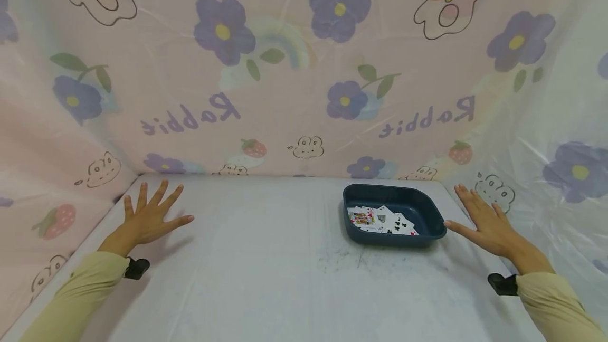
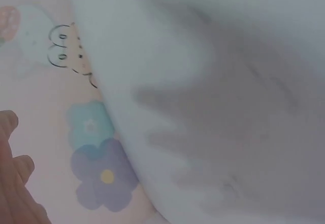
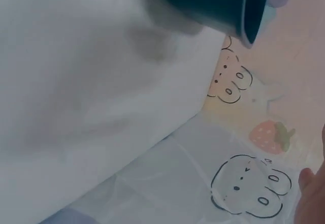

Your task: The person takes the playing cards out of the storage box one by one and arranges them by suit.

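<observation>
My left hand [image 1: 148, 217] hovers over the left side of the white table, fingers spread and holding nothing; its shadow falls on the surface in the left wrist view. My right hand [image 1: 489, 226] is at the right with fingers extended, its thumb tip overlapping the right rim of a dark blue bin [image 1: 390, 240] in the head view. Inside that bin lies a loose spread of playing cards [image 1: 385, 219], some showing clubs and one a face card. The bin's side [image 3: 213, 3] also appears at the top of the right wrist view.
A white table [image 1: 247, 268] fills the lower view, with dark smudges in front of the bin. Printed curtains [image 1: 285, 110] with flowers, rabbits and strawberries enclose it at the back and both sides.
</observation>
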`<state>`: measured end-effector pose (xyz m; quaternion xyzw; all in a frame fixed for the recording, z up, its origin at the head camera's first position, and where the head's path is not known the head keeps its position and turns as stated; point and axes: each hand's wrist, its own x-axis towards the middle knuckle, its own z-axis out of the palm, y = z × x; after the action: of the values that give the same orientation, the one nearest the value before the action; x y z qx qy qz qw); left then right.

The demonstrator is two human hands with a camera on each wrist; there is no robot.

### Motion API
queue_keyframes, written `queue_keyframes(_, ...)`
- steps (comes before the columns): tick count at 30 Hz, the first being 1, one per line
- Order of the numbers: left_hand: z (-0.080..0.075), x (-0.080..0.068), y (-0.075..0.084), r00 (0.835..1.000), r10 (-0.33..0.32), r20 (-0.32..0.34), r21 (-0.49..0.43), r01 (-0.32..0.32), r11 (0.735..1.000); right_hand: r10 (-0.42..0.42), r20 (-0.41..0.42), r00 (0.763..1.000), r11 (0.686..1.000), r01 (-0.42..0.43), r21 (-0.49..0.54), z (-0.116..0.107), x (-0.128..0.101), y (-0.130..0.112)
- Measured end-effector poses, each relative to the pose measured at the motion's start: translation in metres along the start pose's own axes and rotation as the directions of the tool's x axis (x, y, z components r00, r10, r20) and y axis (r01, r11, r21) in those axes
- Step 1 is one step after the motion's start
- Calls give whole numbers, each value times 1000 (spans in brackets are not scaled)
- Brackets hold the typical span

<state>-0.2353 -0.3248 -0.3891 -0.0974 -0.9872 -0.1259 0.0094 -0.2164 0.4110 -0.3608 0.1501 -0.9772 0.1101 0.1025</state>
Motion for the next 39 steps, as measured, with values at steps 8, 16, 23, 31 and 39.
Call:
queue_keyframes(8,-7,9,19,996,60,-68,-67,-65,996,3,-131,991,971,29,238,-3,0,-8)
queue_keyframes(16,-15,17,44,984,142,-112,-189,-161,969,95,-306,947,940,16,342,3,-2,-17)
queue_keyframes(23,-17,19,71,981,108,-159,-303,-153,941,231,-335,913,911,-82,404,10,2,-23)
queue_keyframes(31,-15,31,102,948,114,-296,-412,-235,880,356,-305,883,837,-157,524,14,6,-29)
queue_keyframes(39,-10,45,124,906,175,-384,-524,-370,767,383,-353,854,757,-72,650,31,14,-28)
